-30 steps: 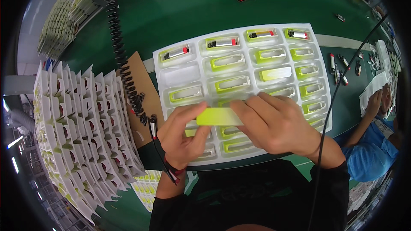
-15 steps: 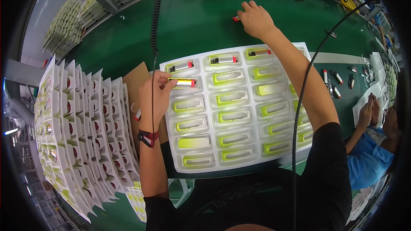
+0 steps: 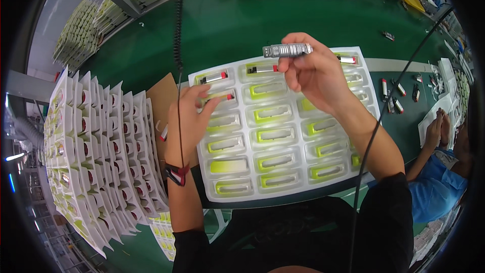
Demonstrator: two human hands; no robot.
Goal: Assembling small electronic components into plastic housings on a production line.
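Bench (image 3: 222,20) in deep green, sweeping right across the scene, and a white tray (image 3: 303,172) sits squarely in front of the wearer, its rows of pockets filled with yellow-green housings (image 3: 260,137)! Over on the left, a tall stack of white trays (image 3: 108,146) leans beside a brown board (image 3: 162,96), while a coiled black cord (image 3: 178,30) hangs down in front. Strip lights (image 3: 14,156) glow at the far left edge. On the right, loose red-ended cells (image 3: 385,87) lie scattered, and a co-worker in blue (image 3: 437,192) sits with both hands close together.

Now to the hands! The right hand (image 3: 316,68) is up above the tray's far edge, forearm slanting in from the lower right, fingers curled, and its grip pinches a ribbed silvery piece (image 3: 287,50), held nearly level, its free end pointing left. The left hand (image 3: 189,111), banded at the wrist, hovers by the left column, grip spread, thumb and fingers apart beside a red-ended piece (image 3: 227,96) in the second pocket; whether they touch it, I can't tell.
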